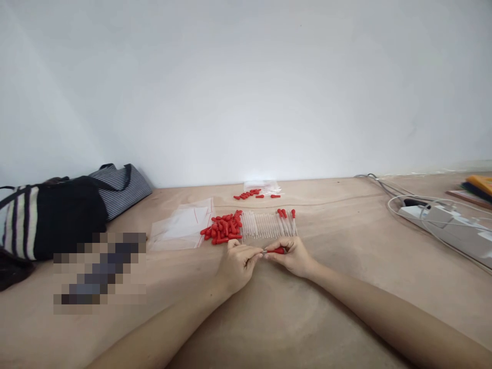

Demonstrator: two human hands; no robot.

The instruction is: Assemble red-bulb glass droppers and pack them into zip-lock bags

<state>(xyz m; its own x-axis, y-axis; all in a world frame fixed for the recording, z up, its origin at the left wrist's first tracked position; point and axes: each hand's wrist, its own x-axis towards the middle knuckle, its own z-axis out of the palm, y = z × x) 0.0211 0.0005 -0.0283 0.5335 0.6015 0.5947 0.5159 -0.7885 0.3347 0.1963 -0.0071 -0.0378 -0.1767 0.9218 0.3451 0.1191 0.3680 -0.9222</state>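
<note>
My left hand point(240, 261) pinches the end of a clear tube, mostly hidden by its fingers. Between finger and thumb, my right hand point(290, 255) holds a red rubber bulb point(275, 250), which meets the tube end between the two hands. Just beyond them lies a row of clear tubes point(265, 225) side by side; a few at its right carry red bulbs point(283, 213) on their far ends. A pile of loose red bulbs point(223, 228) rests against the row's left end.
Flat clear bags point(180, 225) lie left of the pile. Farther back are more red bulbs point(246, 195) and a clear bag point(261, 186) with thin tubes. Dark bags point(69, 215) stand at left; a white power strip point(449, 228) with cables lies at right.
</note>
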